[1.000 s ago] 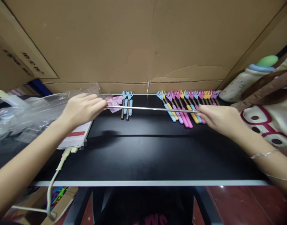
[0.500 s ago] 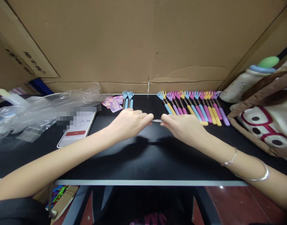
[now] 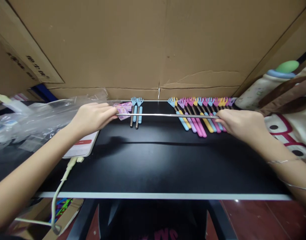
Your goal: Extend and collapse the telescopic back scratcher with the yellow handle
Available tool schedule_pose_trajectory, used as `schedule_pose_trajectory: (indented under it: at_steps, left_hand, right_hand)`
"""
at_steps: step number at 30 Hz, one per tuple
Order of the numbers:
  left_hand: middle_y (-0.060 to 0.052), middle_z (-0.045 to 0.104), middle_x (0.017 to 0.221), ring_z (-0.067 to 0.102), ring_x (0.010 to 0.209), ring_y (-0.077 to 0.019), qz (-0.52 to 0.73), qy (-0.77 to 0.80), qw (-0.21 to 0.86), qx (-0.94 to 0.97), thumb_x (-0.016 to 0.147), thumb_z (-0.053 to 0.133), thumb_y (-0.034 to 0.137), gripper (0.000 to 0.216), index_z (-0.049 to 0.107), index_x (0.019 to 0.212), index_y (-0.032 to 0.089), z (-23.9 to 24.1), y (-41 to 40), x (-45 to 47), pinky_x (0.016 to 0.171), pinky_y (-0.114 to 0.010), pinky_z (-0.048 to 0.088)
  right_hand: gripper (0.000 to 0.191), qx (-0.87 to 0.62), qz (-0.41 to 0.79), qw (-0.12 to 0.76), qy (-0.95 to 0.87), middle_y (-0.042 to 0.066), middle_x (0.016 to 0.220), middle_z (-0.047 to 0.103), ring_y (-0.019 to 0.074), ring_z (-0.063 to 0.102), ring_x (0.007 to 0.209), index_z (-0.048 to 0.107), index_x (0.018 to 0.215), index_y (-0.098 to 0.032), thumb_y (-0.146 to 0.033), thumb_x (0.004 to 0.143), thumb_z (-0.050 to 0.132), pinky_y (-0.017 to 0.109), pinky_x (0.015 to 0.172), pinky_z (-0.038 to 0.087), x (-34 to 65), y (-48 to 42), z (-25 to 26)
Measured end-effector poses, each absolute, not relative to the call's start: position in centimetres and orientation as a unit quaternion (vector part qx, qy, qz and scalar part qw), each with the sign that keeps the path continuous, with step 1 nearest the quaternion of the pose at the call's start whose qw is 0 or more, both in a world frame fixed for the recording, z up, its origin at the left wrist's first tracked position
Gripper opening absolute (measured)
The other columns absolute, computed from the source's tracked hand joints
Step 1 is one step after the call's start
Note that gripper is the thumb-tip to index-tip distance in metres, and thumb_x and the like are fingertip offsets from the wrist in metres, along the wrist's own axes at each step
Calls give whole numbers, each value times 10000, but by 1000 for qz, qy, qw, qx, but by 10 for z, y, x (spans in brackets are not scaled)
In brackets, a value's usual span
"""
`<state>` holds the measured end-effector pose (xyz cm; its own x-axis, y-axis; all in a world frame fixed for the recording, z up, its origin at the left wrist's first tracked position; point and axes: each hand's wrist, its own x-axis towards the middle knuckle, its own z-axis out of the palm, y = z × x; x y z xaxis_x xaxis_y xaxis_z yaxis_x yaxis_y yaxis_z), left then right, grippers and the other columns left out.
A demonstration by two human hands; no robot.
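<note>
1. The left hand is out wide on the left, fingers curled and pinched tight on one end of a thin silver telescopic rod.
2. The right hand mirrors it on the far side, fingertips clamped on the rod's other end, knuckles up.
3. The rod runs level between the two hands, fully stretched out and held just above the black table, its shadow a dark line on the surface below.
4. It crosses in front of a small group of blue-handled back scratchers near the left hand, and over a long row of pastel back scratchers near the right hand.
5. What has changed: half a second ago both hands were knuckle to knuckle at mid-table with the rod collapsed to a short stub between them; now they are well apart and the rod is at full length.
6. It is much the same wide pose as a second ago.
7. Under the left wrist lies a phone with a white cable trailing off the table edge; crumpled clear plastic bags sit beyond it.
8. Pink paper labels lie just behind the left fingertips.
9. A cardboard wall backs the table; a patterned bag stands on the right.
</note>
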<state>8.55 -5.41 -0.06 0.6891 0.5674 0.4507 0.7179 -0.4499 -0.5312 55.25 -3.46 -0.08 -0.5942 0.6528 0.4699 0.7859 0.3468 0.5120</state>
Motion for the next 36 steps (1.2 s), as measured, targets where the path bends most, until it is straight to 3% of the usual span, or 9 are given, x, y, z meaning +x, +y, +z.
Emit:
schedule_pose_trajectory:
  at_steps: [4,10,14,26,36]
  left_hand:
    - [-9,647,701,543,652,-153,-88,-405,395,-820,1020,335,418,393,586,798,215,2,-60,62,572,-260,325]
    - [-13,612,694,487,629,-153,-91,-449,417,-785,1000,363,373,346,563,768,212,7,-62,21,539,-247,303]
    - [-12,580,684,455,630,-159,-104,-476,397,-778,991,349,357,330,527,751,219,7,-63,-1,538,-256,279]
    - [2,602,689,534,759,-164,-57,-456,397,-794,1011,326,371,354,517,756,216,-8,-52,-11,548,-249,313]
    - [-2,576,662,501,678,-150,-86,-383,413,-821,1019,372,384,361,565,774,203,-11,-54,36,536,-251,288]
  right_hand:
    - [673,-469,-391,75,-788,71,626,630,140,469,534,572,688,-191,-600,980,124,255,480,187,585,-31,-3]
    - [408,-545,-376,37,-748,117,739,662,196,542,671,622,793,-200,-482,922,356,283,535,244,625,-31,2]
    - [300,-593,-345,44,-726,130,719,644,202,537,667,595,742,-200,-415,870,430,293,521,222,633,-29,4]
    - [280,-592,-271,22,-759,108,768,662,214,558,673,503,801,-231,-453,910,373,288,538,280,641,-24,-5]
    - [352,-568,-247,14,-785,105,846,701,189,576,699,538,794,-210,-452,946,333,270,539,264,595,-23,-9]
